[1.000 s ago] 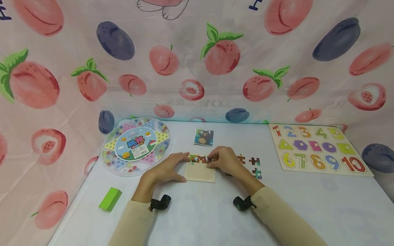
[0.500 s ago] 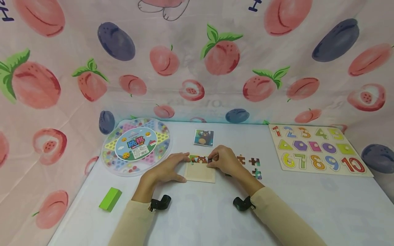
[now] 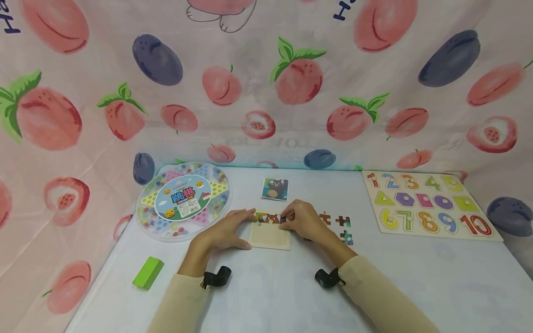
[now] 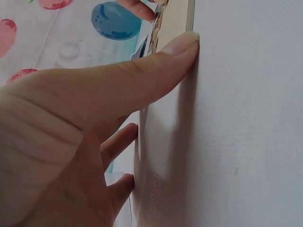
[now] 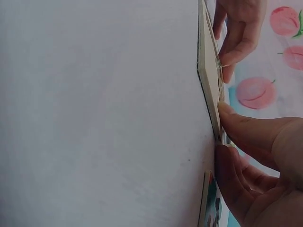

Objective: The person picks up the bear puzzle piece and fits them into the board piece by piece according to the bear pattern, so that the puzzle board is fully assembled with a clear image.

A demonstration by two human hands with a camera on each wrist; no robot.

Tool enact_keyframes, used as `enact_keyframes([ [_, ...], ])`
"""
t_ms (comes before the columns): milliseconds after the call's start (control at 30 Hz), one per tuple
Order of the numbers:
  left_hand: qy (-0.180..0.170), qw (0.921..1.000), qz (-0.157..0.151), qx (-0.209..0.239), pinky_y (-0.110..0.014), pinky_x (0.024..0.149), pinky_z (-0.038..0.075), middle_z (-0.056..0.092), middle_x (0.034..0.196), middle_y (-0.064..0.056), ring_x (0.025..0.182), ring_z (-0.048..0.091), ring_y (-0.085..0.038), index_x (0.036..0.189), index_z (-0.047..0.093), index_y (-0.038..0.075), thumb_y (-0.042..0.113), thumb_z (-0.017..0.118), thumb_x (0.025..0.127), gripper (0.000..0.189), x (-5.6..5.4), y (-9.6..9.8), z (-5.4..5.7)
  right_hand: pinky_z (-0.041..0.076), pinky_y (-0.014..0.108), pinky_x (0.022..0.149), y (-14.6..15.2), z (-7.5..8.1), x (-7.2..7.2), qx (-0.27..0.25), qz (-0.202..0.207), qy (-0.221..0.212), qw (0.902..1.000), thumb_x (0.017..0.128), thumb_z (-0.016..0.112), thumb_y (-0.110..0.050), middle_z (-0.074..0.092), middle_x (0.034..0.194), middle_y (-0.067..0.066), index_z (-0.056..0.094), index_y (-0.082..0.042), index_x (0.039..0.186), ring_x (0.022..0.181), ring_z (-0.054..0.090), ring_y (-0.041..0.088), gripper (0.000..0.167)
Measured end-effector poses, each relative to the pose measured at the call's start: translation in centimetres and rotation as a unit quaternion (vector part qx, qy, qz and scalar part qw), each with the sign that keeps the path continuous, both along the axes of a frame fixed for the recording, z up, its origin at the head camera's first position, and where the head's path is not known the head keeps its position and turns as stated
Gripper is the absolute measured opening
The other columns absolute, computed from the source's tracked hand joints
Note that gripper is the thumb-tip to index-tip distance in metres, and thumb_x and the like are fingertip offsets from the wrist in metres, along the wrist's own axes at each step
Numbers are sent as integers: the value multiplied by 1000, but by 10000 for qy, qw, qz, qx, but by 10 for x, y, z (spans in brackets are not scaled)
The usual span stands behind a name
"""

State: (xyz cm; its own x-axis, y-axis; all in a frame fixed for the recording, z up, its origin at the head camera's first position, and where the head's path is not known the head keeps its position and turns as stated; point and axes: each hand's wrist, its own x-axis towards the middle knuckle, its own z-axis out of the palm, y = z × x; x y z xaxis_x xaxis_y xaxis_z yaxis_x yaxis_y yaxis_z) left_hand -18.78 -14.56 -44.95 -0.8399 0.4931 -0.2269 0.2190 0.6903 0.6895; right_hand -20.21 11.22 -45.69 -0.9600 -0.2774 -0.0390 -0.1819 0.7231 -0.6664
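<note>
A small square wooden puzzle tray [image 3: 269, 238] lies in front of me, with a row of bear-picture puzzle pieces [image 3: 271, 218] along its top. My left hand [image 3: 226, 230] spreads along the tray's left side; its thumb [image 4: 177, 49] touches the near edge and a finger rests by the far left corner. At the far right corner my right hand [image 3: 305, 221] pinches a dark puzzle piece [image 3: 283, 219], mostly covered by the fingers. Several loose puzzle pieces [image 3: 343, 221] lie right of the tray, some partly behind the right hand.
Behind the tray lies a bear picture card [image 3: 275, 189]. A round Chinese checkers set [image 3: 150, 215] stands at the back left and a green block [image 3: 148, 273] nearer on that side. A wooden number and shape board [image 3: 383, 222] lies at the right.
The head view has tilted slightly upward, so the scene sits a little lower. Both hands keep nearly the same places on the tray.
</note>
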Motion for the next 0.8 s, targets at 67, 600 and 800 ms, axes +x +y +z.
enact_keyframes([
  [67, 3, 10000, -5, 12, -55, 130, 19, 35, 168, 2, 159, 22, -32, 136, 59, 15, 14, 88, 77, 65, 0, 0, -1, 52, 27, 74, 0, 0, 0, 30, 2, -4, 10000, 81, 86, -17, 68, 103, 6, 79, -10, 100, 86, 60, 14, 21],
  [600, 36, 9999, -96, 64, -55, 131, 18, 34, 168, -1, 159, 22, -33, 138, 58, 14, 14, 87, 78, 67, -1, -2, -1, 59, 32, 78, 25, 15, -3, -328, 366, -381, 9981, 88, 80, -24, 73, 119, 10, 73, -12, 121, 106, 69, 24, 36],
  [800, 11, 9999, -89, 72, -55, 131, 18, 34, 168, -1, 159, 21, -34, 139, 57, 14, 14, 87, 78, 67, 0, -2, 0, 61, 39, 84, 45, 32, -6, -174, 352, -22, 9992, 91, 76, -23, 65, 137, 11, 71, -12, 126, 119, 64, 32, 37],
])
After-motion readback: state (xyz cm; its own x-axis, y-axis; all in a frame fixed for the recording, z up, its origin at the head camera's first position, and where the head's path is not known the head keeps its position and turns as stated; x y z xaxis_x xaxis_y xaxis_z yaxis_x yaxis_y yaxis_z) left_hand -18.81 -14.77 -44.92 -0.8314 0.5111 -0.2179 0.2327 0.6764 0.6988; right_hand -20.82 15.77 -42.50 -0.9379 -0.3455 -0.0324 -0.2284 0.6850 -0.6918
